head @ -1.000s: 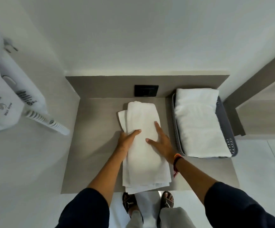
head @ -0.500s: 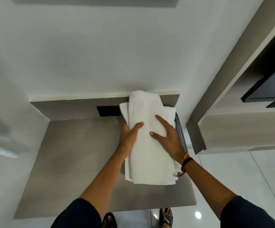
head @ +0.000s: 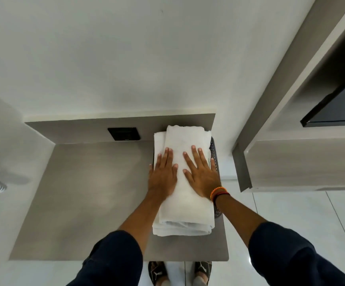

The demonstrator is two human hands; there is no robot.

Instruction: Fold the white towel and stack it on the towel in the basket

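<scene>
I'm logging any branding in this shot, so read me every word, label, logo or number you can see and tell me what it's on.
No readable words or numbers.
Sandals: a white leaping-animal logo on each strap, no legible lettering.
Black wall panel: faint marks, too blurred to read.
Folded white towel, basket: no label visible.

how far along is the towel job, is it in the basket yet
Nearly finished. Done: the white towel is folded into a long pad and lies on top of the towel in the basket, whose dark rim shows at its right edge. In hand: the left hand and right hand lie flat on it, fingers spread, pressing rather than gripping. Left: lifting both hands away, perhaps squaring the near end, which overhangs toward the counter edge.
</scene>
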